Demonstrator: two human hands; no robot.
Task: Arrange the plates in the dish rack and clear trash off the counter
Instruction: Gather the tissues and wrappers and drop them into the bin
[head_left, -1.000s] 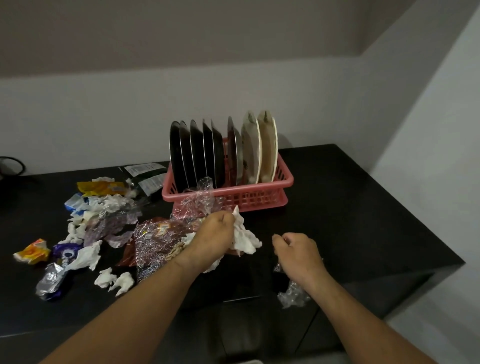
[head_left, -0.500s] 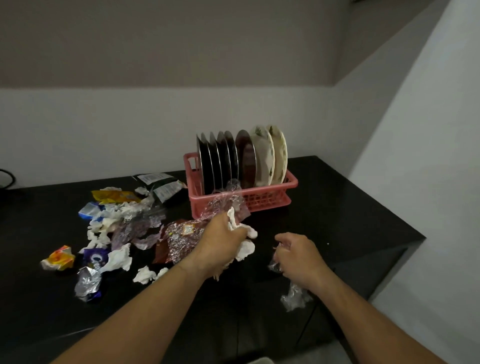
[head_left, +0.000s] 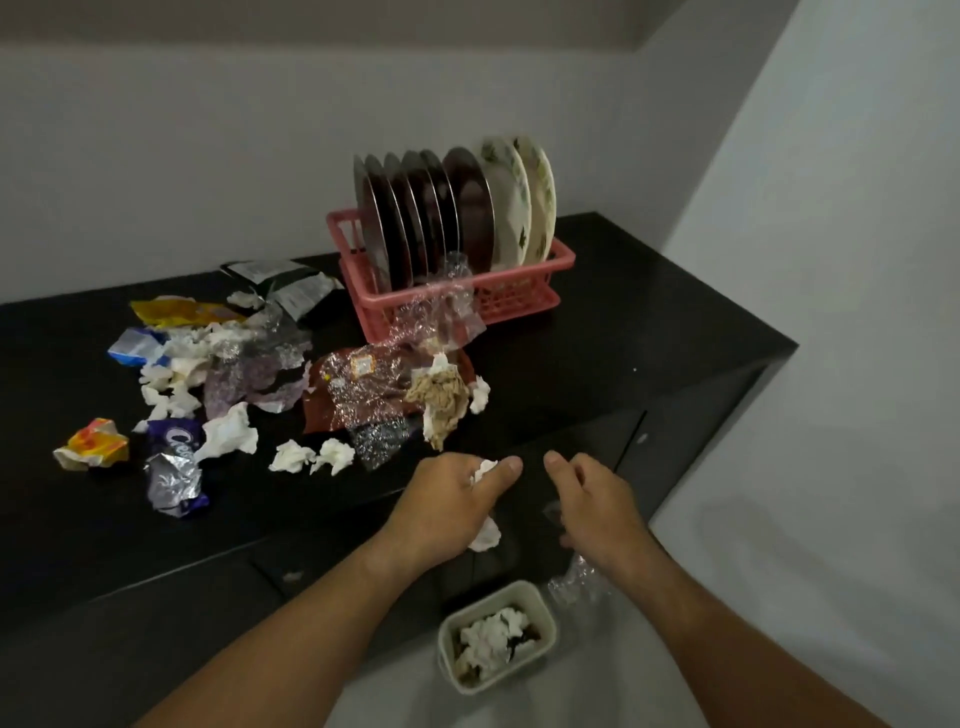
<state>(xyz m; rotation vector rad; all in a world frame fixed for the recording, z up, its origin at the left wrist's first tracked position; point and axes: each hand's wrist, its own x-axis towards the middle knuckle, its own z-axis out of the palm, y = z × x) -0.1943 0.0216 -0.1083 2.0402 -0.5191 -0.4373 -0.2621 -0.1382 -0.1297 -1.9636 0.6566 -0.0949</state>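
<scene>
The left hand (head_left: 452, 501) was curled around a crumpled white tissue (head_left: 484, 535), bits of which poked out between thumb and fingers and below the palm. The right hand (head_left: 597, 501), just beside it, had its fingers curled downward, and a scrap of clear crinkled plastic (head_left: 574, 579) hung from beneath it; the grip itself was hidden under the palm. Both hands were at the front edge of the black desk (head_left: 623, 322), and below them in the view stood a small cream rectangular bin (head_left: 543, 605) holding white tissue and some dark scraps. Toward the back of the desk, near the wall, a pink plastic dish rack (head_left: 519, 299) held upright a row of dark metal plates (head_left: 470, 208) and, at its right end, two cream plates with a leaf pattern (head_left: 509, 208). A sheet of clear wrinkled film (head_left: 441, 306) leaned against the rack's front. Just before it lay a shiny brown wrapper (head_left: 358, 389) with a wad of beige crumpled paper (head_left: 441, 400) on its right side. Further left the desk carried scattered litter: two small white tissue wads (head_left: 311, 456), a purple-and-silver foil wrapper (head_left: 174, 467), an orange-and-yellow crumpled wrapper (head_left: 93, 444), a flat yellow packet (head_left: 182, 312), a blue-and-white packet (head_left: 132, 347), and black sachets with white labels (head_left: 275, 273) beside the rack's left end.
</scene>
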